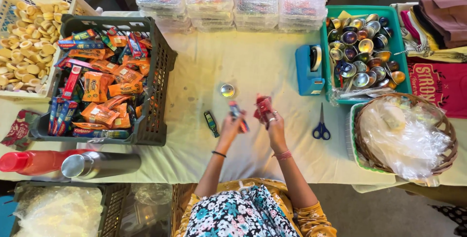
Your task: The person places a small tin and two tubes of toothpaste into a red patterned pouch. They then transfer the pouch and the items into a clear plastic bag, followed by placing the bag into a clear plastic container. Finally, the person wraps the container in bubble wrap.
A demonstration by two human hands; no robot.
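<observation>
Both forearms reach out from the floral dress at the bottom edge, elbows bent, hands raised just above the cream tablecloth (253,71) near its middle. Left hand (232,126) has its fingers closed round a small tube (238,115), red and blue, held tilted. Right hand (273,122), with a ring and a red wrist thread, pinches a red pouch (263,106); its mouth seems held apart, though blur hides how wide. Tube and pouch are near each other but not yet touching, so the tube looks about to go in rather than already packed.

On the cloth, a round silver tin (227,90) and a small dark green packet (211,123) lie just left of the hands, seemingly not yet picked up. Blue scissors (321,129) and a blue tape dispenser (309,69) sit to the right. Supplies remain plentiful: the dark crate (158,91) of tubes and orange sachets is full, as is the teal tray (325,62) of shiny bowls. No finished pouch shows nearby.
</observation>
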